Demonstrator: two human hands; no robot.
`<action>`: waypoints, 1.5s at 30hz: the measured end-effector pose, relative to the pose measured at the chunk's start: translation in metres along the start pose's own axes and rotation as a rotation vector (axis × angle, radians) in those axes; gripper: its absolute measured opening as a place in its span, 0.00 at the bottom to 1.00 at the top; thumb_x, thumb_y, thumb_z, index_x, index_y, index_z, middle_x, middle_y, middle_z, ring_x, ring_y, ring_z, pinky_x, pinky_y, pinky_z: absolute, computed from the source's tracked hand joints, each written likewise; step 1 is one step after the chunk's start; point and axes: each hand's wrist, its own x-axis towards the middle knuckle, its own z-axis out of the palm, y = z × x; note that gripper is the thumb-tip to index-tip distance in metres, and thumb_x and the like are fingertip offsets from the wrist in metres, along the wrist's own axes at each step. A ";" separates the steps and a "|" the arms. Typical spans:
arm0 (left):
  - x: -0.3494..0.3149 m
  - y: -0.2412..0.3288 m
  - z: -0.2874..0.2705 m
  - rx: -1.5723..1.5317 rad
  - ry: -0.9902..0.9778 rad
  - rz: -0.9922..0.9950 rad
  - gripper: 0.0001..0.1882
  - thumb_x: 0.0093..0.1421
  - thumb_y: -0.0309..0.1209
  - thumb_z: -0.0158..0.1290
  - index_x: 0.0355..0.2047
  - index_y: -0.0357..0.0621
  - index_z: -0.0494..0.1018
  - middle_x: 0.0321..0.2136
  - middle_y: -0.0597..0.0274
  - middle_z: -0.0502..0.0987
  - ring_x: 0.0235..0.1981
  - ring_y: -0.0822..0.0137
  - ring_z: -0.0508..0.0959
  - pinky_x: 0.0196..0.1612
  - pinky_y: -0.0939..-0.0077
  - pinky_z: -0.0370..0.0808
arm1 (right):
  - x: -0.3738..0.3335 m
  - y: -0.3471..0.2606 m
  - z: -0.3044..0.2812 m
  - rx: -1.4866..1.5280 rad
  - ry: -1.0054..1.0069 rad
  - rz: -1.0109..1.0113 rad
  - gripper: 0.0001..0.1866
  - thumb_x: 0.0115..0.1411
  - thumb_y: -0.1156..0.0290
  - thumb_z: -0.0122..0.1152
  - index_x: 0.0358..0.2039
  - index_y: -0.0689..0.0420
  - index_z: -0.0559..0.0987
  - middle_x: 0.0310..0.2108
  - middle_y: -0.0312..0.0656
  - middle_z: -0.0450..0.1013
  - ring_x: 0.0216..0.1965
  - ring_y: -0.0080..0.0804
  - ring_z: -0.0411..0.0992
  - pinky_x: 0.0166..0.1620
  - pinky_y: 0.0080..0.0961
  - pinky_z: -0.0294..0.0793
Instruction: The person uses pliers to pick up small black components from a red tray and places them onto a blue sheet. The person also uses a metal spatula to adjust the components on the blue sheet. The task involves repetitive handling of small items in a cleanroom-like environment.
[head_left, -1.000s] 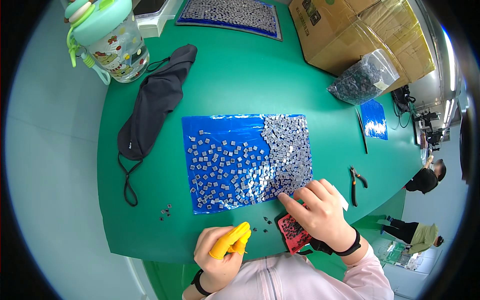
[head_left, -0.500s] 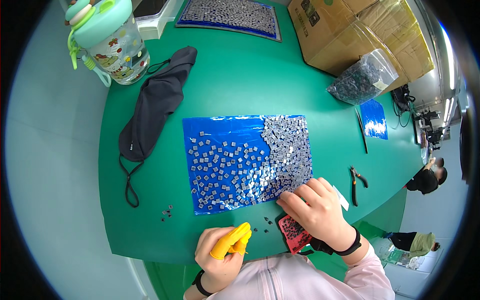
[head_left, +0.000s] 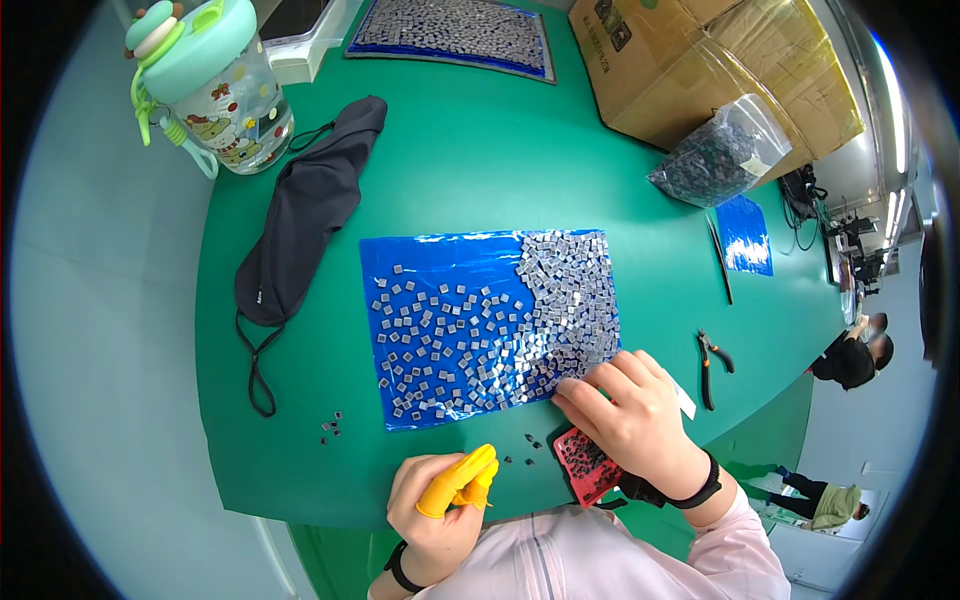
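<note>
A blue film sheet (head_left: 440, 258) lies flat on the green table, dotted with small square silver pieces (head_left: 568, 285). They crowd together on its right side and spread thinly toward the left. At the sheet's lower right corner my right hand (head_left: 638, 425) is closed in a pinch among the pieces; its fingertips hide whatever they hold. Partly under that hand sits a red tray (head_left: 597, 493) of small dark parts. My left hand (head_left: 438, 510), with yellow finger cots (head_left: 462, 482) on its fingers, is closed in front of the sheet. Anything between its fingertips is too small to make out.
Loose dark bits (head_left: 532, 442) lie between the hands, more bits (head_left: 331, 428) at left. Pliers (head_left: 706, 370), tweezers (head_left: 720, 260) and a blue film piece (head_left: 743, 235) are right. A carton (head_left: 660, 70), bag of dark parts (head_left: 720, 160), filled sheet (head_left: 450, 35), black pouch (head_left: 310, 215) and bottle (head_left: 230, 110) stand around.
The whole view has shifted slightly, moving the table's things a little leftward. Both hands keep nearly the same pose and place.
</note>
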 end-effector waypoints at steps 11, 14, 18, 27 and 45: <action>-0.003 -0.001 0.001 -0.004 0.008 -0.044 0.12 0.43 0.19 0.65 0.30 0.36 0.78 0.26 0.62 0.76 0.26 0.66 0.73 0.27 0.78 0.68 | -0.004 0.002 -0.005 0.014 -0.041 0.004 0.20 0.45 0.71 0.62 0.42 0.51 0.80 0.25 0.32 0.63 0.28 0.28 0.63 0.32 0.25 0.63; -0.002 -0.001 0.000 0.000 0.004 -0.033 0.12 0.43 0.18 0.65 0.30 0.36 0.78 0.27 0.61 0.76 0.26 0.66 0.73 0.27 0.78 0.68 | -0.006 0.003 -0.005 0.019 -0.063 -0.011 0.22 0.44 0.71 0.63 0.44 0.50 0.80 0.24 0.32 0.62 0.28 0.28 0.62 0.31 0.25 0.63; -0.002 -0.001 0.000 -0.007 0.004 -0.035 0.11 0.44 0.19 0.65 0.30 0.36 0.78 0.27 0.61 0.76 0.27 0.66 0.73 0.27 0.78 0.68 | -0.005 0.002 -0.006 0.033 -0.064 -0.006 0.22 0.44 0.71 0.63 0.44 0.50 0.81 0.24 0.32 0.62 0.27 0.28 0.62 0.31 0.25 0.63; -0.002 -0.001 0.000 -0.008 -0.001 -0.030 0.11 0.44 0.19 0.64 0.30 0.35 0.78 0.27 0.61 0.75 0.27 0.66 0.74 0.27 0.78 0.68 | -0.004 0.003 -0.006 0.061 -0.069 0.003 0.21 0.44 0.71 0.64 0.43 0.50 0.81 0.24 0.33 0.62 0.27 0.28 0.62 0.31 0.25 0.64; -0.001 0.000 0.000 -0.002 0.001 -0.022 0.12 0.44 0.19 0.65 0.31 0.36 0.78 0.27 0.61 0.75 0.27 0.67 0.73 0.27 0.78 0.68 | -0.005 0.000 -0.006 0.092 -0.059 0.052 0.18 0.44 0.74 0.67 0.38 0.45 0.82 0.23 0.29 0.65 0.26 0.27 0.63 0.30 0.26 0.65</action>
